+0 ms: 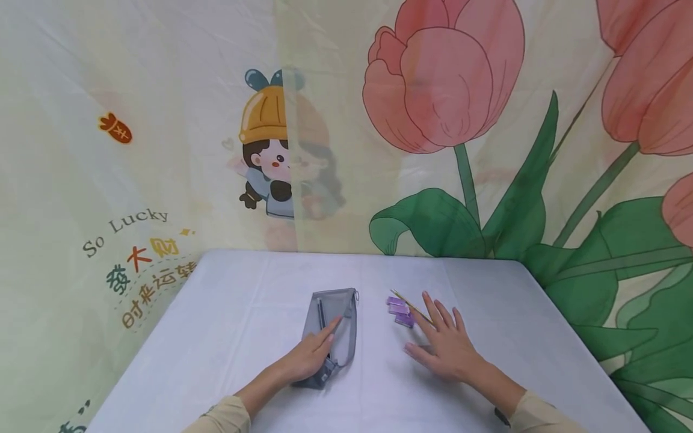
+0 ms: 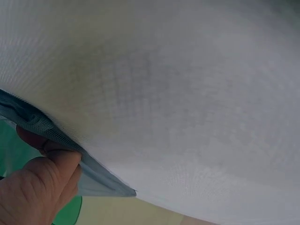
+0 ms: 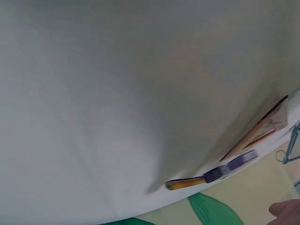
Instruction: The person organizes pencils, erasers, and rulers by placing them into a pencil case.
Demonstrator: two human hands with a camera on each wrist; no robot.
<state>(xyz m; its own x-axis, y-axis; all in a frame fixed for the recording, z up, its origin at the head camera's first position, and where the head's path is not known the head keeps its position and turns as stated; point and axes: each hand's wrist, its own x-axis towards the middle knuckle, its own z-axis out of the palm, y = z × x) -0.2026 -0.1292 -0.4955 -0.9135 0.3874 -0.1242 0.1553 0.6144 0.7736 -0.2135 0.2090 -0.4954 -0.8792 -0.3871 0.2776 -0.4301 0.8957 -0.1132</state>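
A grey mesh zip pouch (image 1: 346, 343) lies on the table with a dark pen-like stick (image 1: 321, 313) showing at its middle. My left hand (image 1: 311, 356) is over the pouch, index finger stretched toward its right side. In the left wrist view that hand (image 2: 42, 183) grips the pouch's zipped edge (image 2: 40, 123), some fingers hidden behind the cloth. My right hand (image 1: 446, 346) is spread palm down to the right. Its fingertips are right at several small purple blocks (image 1: 399, 309) and a thin gold pencil-like stick (image 1: 399, 295). Nothing shows in its grasp.
A white-covered table (image 1: 243, 300) carries everything. Behind it hangs a printed curtain (image 1: 335, 36) with tulips and a cartoon figure. A small ring (image 1: 357, 295) hangs at the pouch's upper right corner. In the right wrist view, a purple piece (image 3: 236, 161) lies near the table edge.
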